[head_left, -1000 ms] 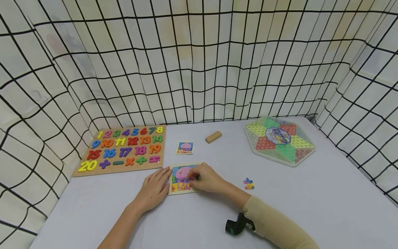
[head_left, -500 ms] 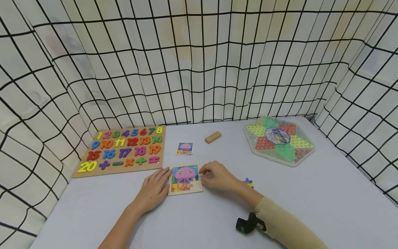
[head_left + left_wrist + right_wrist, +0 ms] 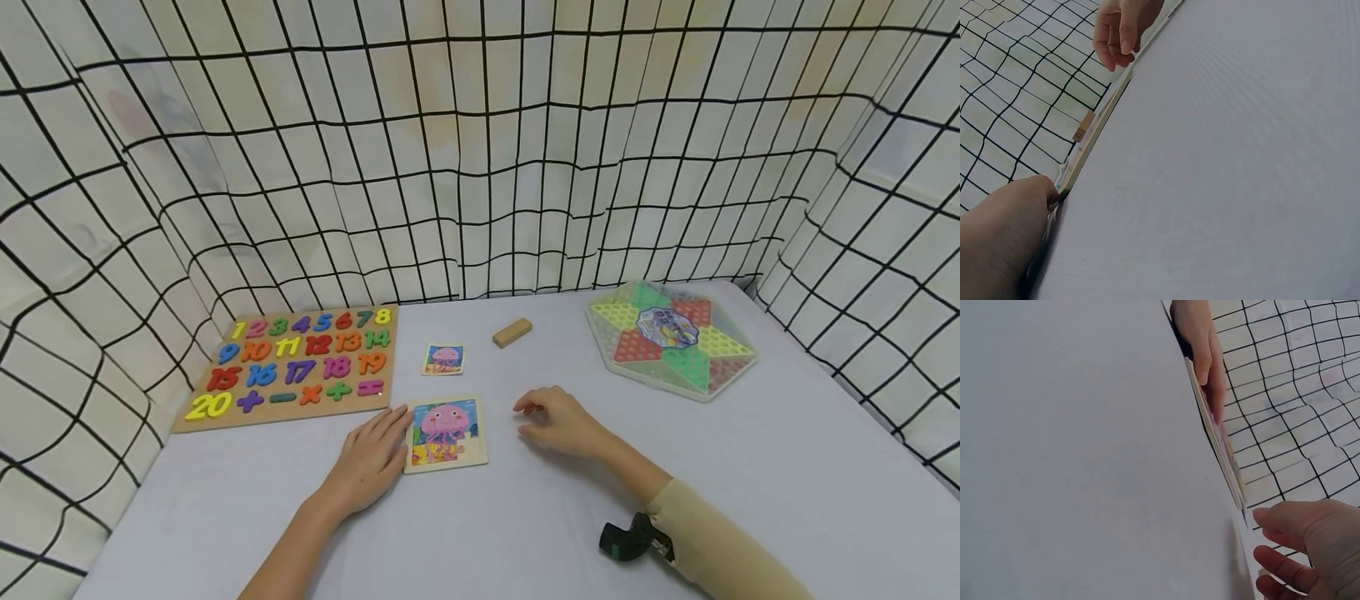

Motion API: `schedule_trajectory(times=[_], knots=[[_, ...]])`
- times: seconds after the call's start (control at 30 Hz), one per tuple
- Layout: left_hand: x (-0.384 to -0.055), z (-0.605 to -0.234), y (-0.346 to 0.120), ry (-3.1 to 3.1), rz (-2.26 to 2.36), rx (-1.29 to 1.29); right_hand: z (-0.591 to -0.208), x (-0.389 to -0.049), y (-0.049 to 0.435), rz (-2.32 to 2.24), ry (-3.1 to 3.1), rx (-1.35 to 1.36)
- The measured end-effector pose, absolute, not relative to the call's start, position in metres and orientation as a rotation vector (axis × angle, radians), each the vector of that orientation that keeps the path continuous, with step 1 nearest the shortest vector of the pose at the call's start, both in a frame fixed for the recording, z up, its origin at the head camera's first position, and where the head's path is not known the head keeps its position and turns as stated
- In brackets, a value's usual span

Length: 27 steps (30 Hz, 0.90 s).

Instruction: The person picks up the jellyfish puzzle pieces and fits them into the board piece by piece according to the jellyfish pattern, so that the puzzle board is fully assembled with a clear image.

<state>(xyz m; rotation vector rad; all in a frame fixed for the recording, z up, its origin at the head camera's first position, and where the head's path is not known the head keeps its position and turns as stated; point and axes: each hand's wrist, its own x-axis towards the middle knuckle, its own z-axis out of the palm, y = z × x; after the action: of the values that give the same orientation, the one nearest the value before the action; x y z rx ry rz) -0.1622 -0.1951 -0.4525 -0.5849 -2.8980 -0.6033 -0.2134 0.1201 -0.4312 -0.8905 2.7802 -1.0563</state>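
Note:
A small square wooden jigsaw puzzle point(image 3: 447, 422) with a pink jellyfish picture lies on the white table; bare wood shows at its lower right corner. My left hand point(image 3: 369, 461) lies beside it, fingertips at its left edge. To the right of the puzzle, my right hand point(image 3: 561, 423) hovers over the table with fingers loosely bent and nothing between them. The right wrist view shows space between its thumb point(image 3: 1279, 515) and fingers. A loose jigsaw piece, seen earlier on the right, is hidden behind my right hand and forearm.
Behind the puzzle lie a small jellyfish picture card point(image 3: 443, 359) and a wooden block point(image 3: 512, 332). A number board point(image 3: 288, 367) sits at the left, and a hexagonal Chinese checkers set point(image 3: 671, 340) at the back right. Black netting point(image 3: 465, 167) over white cloth surrounds the table.
My right hand has left the puzzle and moved right across the table, uncovering the picture's right side. The loose piece has become hidden behind it. My left hand stays at the puzzle's edge.

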Motion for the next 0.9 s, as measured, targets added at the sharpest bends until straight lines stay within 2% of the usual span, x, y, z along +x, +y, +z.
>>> schedule_trajectory(times=[0.4,0.9], knots=[[-0.162,-0.452,-0.194,-2.902,-0.597,-0.584,-0.436,-0.208,0.162,-1.086,2.804,-0.863],[-0.163,-0.452,-0.195,-2.918,-0.596,-0.587,-0.438,-0.193,0.192,-1.004,2.889,-0.859]])
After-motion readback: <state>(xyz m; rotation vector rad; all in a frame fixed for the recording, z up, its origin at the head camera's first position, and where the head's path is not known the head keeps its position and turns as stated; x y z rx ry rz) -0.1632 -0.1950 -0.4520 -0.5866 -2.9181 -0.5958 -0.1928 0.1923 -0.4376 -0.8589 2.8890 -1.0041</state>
